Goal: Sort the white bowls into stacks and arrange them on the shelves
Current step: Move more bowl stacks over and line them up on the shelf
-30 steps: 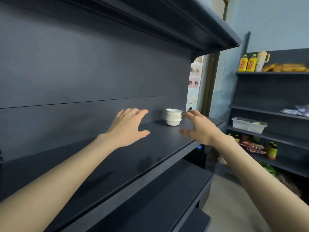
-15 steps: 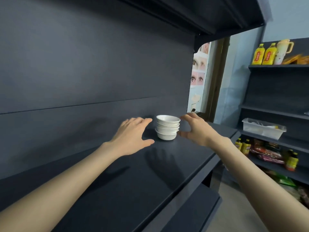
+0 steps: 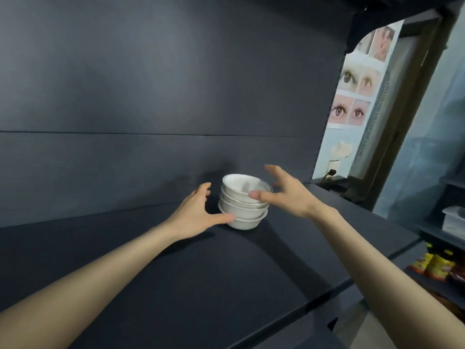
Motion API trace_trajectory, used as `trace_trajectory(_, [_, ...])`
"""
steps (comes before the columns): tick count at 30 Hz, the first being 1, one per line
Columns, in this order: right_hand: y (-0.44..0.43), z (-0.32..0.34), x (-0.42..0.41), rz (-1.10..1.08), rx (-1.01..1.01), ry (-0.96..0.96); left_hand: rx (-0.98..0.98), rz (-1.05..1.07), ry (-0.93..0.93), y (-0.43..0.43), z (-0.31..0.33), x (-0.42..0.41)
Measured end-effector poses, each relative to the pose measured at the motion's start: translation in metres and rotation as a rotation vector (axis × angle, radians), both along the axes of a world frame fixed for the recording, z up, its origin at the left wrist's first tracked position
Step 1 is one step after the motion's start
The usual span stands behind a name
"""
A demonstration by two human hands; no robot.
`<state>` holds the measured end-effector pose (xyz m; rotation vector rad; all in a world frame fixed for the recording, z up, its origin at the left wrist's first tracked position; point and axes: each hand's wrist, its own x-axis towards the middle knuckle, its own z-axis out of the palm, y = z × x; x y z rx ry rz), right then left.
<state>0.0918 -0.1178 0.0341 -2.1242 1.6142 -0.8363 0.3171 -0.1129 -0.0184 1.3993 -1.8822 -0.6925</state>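
Left hand [image 3: 198, 212] and right hand [image 3: 286, 195] flank a stack of white ceramic bowls [image 3: 239, 210] on the dark shelf [image 3: 176, 273], fingers spread wide (gripping nothing).

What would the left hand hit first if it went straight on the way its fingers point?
Most likely the left side of the stack of white bowls: the left hand is open beside it, thumb near the bottom bowl. Depth is unclear; it might pass behind to the back panel.

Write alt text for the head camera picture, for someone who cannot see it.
A left hand and a right hand, both open, flank a stack of white bowls on a dark shelf.
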Motion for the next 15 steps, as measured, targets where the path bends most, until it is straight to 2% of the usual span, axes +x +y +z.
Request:
trace_trajectory(4, [-0.025,-0.008,-0.01,0.125,0.09,-0.135,0.074,0.057,0.147,-0.012,-0.01,-0.021])
trace_trajectory(9, [-0.044,-0.015,-0.015,0.273,0.175,-0.223,0.116,0.029,0.294,-0.02,-0.009,-0.04])
trace_trajectory(15, [-0.054,-0.018,-0.017,0.307,0.147,-0.283,0.111,0.071,0.4,-0.029,-0.018,-0.046])
